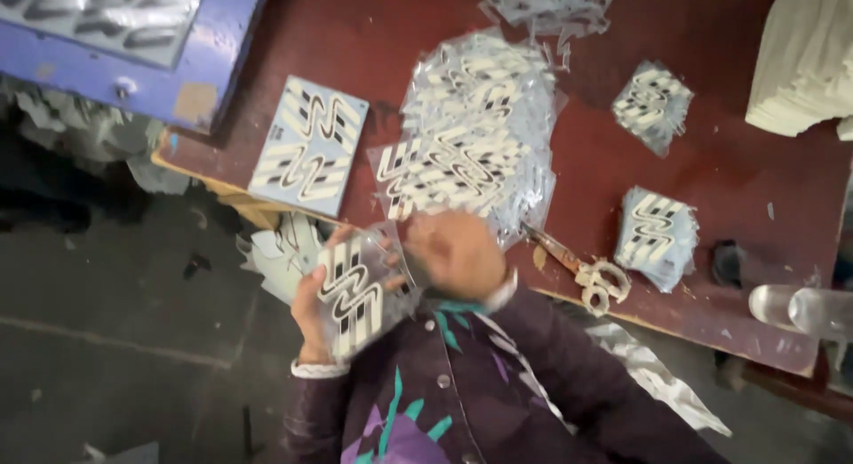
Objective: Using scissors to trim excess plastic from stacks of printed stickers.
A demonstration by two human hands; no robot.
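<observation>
clear sheet (355, 291) in both hands, scissors (586, 270), sheet piles (471, 153) nearby

A: What kind of place is shown?
B: A small workshop: a worn red worktable (737, 180) carries piles of cut printed film pieces (471, 144), scissors (582, 267), offcuts (546, 6), above a bare concrete floor (107, 286).

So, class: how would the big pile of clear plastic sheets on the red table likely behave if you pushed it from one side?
The pile of clear sheets looks thin and glossy, so its layers would probably slide apart rather than move as one block. It is already fanned out unevenly, which suggests slippery, light pieces. Its edges near the scissors appear flimsy and would likely bend.
</observation>
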